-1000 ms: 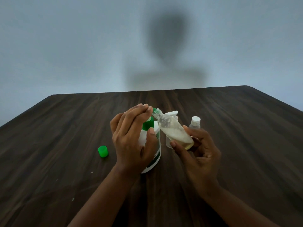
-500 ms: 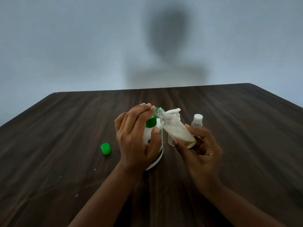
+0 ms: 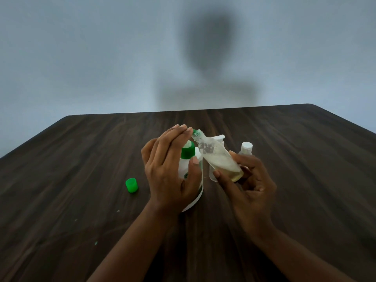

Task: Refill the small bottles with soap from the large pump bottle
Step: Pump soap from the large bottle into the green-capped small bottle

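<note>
Dim flat light, plain pale grey-blue wall [image 3: 77, 58] at back w/ blurry dark shadow [image 3: 209, 43] centre-top, dark wood-grain table [image 3: 61, 180] w/ rounded far corners filling lower half, few tiny specks front-left.

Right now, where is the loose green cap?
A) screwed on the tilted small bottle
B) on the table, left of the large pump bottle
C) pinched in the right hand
B: the green cap lies alone on the wooden table, left of the large pump bottle and apart from it.
</note>
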